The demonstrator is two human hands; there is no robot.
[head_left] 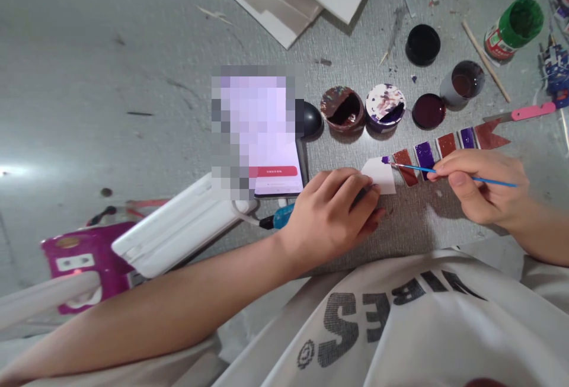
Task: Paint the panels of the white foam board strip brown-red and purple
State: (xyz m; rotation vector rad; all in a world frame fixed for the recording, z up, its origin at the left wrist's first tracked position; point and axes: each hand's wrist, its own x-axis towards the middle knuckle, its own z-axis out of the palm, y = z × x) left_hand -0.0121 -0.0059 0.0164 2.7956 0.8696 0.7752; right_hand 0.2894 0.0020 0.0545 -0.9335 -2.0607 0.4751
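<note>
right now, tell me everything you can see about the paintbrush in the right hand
The paintbrush is thin, with a light blue handle and a small tip loaded with purple paint. It lies nearly level, tip pointing left, handle end sticking out past the right hand, whose fingers pinch it near the middle. The tip touches the top edge of a small white piece that the left hand presses to the grey table, at the end of a row of painted red and purple pieces.
</note>
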